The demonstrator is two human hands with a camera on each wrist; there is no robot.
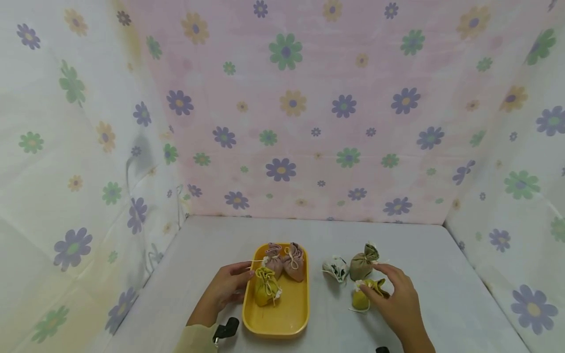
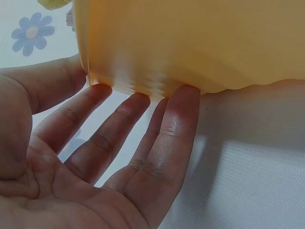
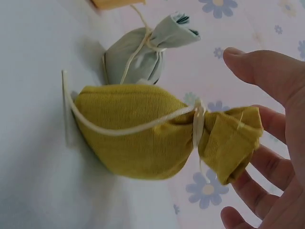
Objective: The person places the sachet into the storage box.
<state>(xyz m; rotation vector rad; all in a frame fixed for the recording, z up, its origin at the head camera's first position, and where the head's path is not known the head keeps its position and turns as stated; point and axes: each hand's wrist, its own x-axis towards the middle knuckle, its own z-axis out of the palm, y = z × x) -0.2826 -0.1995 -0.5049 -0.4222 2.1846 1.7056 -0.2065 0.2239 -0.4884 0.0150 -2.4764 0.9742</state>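
Two mauve cloth bags [image 1: 294, 264] lie side by side at the far end of the yellow tray [image 1: 291, 314], with a yellow-green bag [image 1: 266, 290] nearer, against its left side; the tray rests on the worktop [image 1: 337, 326].

The left hand [image 1: 225, 285] is at the tray's left side, fingers spread and only slightly bent, their tips touching the outer wall, the thumb by the rim; it is not wrapped around anything.

To the right of the tray, three more bags form a loose group on the worktop: a pale bag [image 1: 336, 268]; an olive bag [image 1: 362, 268] just beside it; and a mustard bag [image 1: 360, 299] nearest the person, a pale cord [image 3: 138, 128] tied around its neck.

The right hand [image 1: 399, 296] is at the mustard bag, thumb and fingers well apart with the gathered top between them; it has no grip on it, and whether a finger touches the cloth I cannot tell.

Flower-printed cloth [image 1: 309, 78] hangs behind the worktop; a pale sleeve [image 1: 197, 339] covers the left forearm.
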